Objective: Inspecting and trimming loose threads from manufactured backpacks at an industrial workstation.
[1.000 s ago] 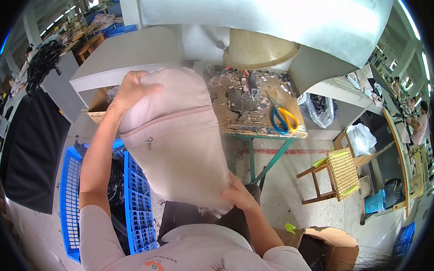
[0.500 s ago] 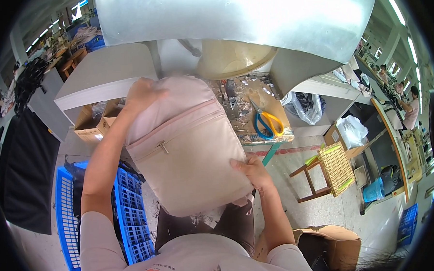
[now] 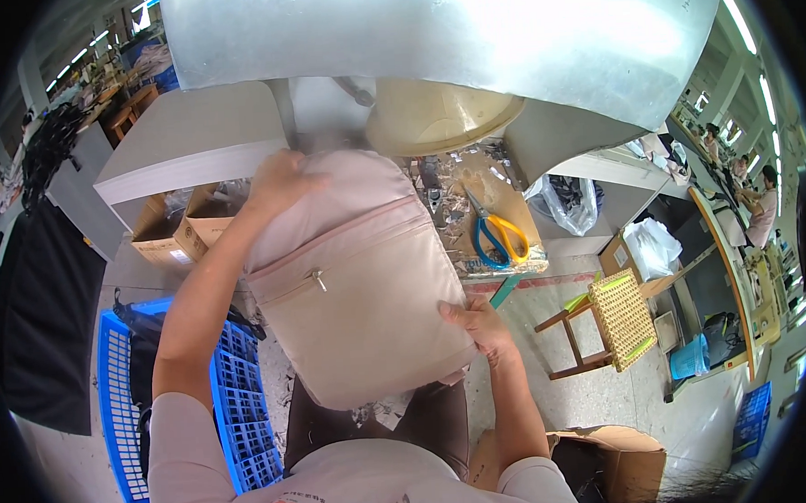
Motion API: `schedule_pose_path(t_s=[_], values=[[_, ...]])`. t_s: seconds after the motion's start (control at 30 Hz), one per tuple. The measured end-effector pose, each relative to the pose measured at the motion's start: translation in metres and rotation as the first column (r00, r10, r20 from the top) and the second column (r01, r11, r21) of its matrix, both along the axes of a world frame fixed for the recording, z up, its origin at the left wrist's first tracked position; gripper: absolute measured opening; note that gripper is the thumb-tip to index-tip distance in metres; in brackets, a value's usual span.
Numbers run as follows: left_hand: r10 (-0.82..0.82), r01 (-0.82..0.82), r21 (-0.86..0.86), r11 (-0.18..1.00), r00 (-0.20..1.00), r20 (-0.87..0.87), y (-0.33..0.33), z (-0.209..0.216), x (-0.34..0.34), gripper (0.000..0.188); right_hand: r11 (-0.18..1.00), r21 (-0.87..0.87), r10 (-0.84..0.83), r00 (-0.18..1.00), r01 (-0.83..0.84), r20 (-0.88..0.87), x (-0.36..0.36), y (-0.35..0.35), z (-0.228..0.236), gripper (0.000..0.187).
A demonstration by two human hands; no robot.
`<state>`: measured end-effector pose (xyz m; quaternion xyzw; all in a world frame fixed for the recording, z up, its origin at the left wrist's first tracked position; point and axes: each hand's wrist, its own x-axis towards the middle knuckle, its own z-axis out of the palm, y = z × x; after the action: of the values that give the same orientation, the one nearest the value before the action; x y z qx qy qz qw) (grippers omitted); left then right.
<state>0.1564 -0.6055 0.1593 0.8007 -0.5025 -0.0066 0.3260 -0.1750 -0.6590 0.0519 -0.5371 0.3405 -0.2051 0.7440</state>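
Observation:
A pale pink fabric backpack point(image 3: 360, 307) with a rounded top and a zipped front pocket lies tilted across my lap. Its metal zipper pull point(image 3: 318, 280) hangs at the left end of the pocket seam. At the upper left edge my left hand point(image 3: 283, 183) grips the bag, its fingers over the top panel. My right hand point(image 3: 478, 327) pinches the lower right edge, thumb on the front face and fingers behind. The bag's back side is hidden.
Scissors point(image 3: 500, 238) with blue and orange handles rest on a scrap-strewn board point(image 3: 518, 201). Pale machine housing point(image 3: 447, 34) overhangs the far side. Blue crates point(image 3: 248, 411) stand at left, a woven stool point(image 3: 624, 318) at right, and a cardboard box point(image 3: 633, 462) lower right.
The backpack has shifted slightly right and downward in view, with both hands still on it. My left hand has moved a little to the right along its upper edge.

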Motion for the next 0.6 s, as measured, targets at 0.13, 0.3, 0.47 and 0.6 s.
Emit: schedule_pose_path(t_s=[0.13, 0.3, 0.47, 0.6], values=[[-0.031, 0.032, 0.020, 0.999, 0.998, -0.060, 0.003, -0.001, -0.007, 0.043, 0.999, 0.045, 0.021, 0.999, -0.022, 0.043, -0.005, 0.004, 0.000, 0.026], [-0.041, 0.044, 0.028, 0.999, 0.994, -0.097, 0.003, 0.001, -0.020, 0.044, 0.999, 0.043, 0.018, 0.998, -0.021, 0.064, -0.014, 0.003, -0.004, 0.025], [-0.040, 0.053, 0.077, 0.996, 0.986, -0.164, 0.009, 0.007, -0.036, 0.041, 0.999, 0.036, -0.002, 0.998, 0.000, 0.061, -0.024, 0.010, -0.008, 0.028], [0.011, -0.010, -0.016, 1.000, 0.999, 0.037, 0.030, -0.007, -0.035, 0.046, 0.998, -0.017, 0.054, 0.998, -0.053, 0.036, -0.028, 0.019, -0.001, 0.024]])
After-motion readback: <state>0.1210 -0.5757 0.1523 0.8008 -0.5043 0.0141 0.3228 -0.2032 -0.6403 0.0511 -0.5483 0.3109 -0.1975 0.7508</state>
